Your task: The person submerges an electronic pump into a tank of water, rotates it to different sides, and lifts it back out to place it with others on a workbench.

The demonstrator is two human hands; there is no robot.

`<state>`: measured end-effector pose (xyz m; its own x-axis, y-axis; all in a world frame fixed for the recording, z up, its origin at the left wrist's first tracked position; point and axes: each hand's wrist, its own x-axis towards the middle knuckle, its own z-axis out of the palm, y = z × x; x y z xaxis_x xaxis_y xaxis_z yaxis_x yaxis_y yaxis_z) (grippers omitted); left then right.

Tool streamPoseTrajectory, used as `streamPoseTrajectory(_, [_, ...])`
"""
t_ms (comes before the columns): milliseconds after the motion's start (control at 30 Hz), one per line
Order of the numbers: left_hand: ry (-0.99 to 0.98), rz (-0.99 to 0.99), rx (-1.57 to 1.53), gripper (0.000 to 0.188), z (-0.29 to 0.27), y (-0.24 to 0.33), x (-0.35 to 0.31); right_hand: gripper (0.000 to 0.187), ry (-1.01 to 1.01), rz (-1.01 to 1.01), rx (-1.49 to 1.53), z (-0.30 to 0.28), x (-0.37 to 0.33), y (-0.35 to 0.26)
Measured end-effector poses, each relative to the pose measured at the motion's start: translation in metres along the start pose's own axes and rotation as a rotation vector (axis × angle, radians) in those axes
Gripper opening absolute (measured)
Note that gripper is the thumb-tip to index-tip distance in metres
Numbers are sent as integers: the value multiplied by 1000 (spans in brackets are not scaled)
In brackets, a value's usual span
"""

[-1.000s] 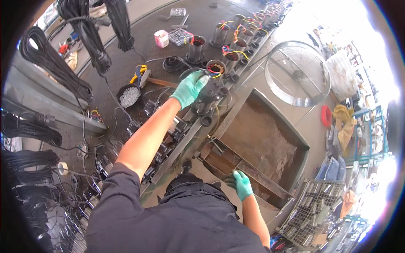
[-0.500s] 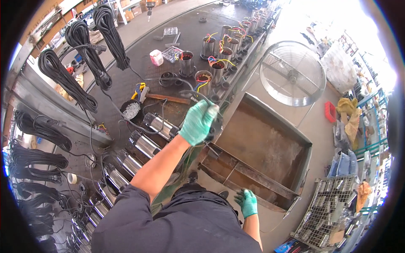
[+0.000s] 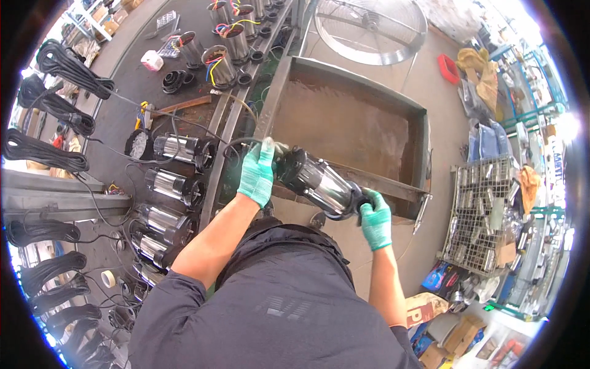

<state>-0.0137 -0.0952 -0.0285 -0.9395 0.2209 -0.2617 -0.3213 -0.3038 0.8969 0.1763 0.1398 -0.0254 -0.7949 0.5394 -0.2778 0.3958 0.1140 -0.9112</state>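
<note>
Both of my green-gloved hands hold a submersible pump (image 3: 322, 184), a shiny steel cylinder with black ends, tilted in front of my body. My left hand (image 3: 257, 172) is closed at its upper-left end, where a black cable (image 3: 236, 144) runs off toward the bench; the exact grip there is partly hidden. Around the black lower-right end, my right hand (image 3: 375, 218) is closed. The pump is over the near side of a rusty metal tank (image 3: 421, 147) with brownish water.
Several similar pumps (image 3: 169, 184) lie along the bench (image 3: 126, 80) at left, with coiled black cables (image 3: 46, 150) beyond. Open steel cylinders (image 3: 218, 66) with coloured wires stand farther up. A large round fan (image 3: 370, 24) is behind the tank; a wire crate (image 3: 479, 215) is at right.
The pump is now between my two hands. My right hand, earlier empty and low, has come up and closed on its end. The view has swung, shifting bench and tank leftward.
</note>
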Motion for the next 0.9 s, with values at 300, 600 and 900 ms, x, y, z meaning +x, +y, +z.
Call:
streamPoseTrajectory(300, [26,-315,662,49,-50,-136,24,40,-85,-53,-753,-28,43,3])
streamPoseTrajectory(600, [-199,-623,1072,54,-43,-93,9,48,-111,-16,-904,-19,56,8])
streamPoseTrajectory(900, [-170,23,972,48,-39,-115,-16,41,403,35,-334,-88,19,139])
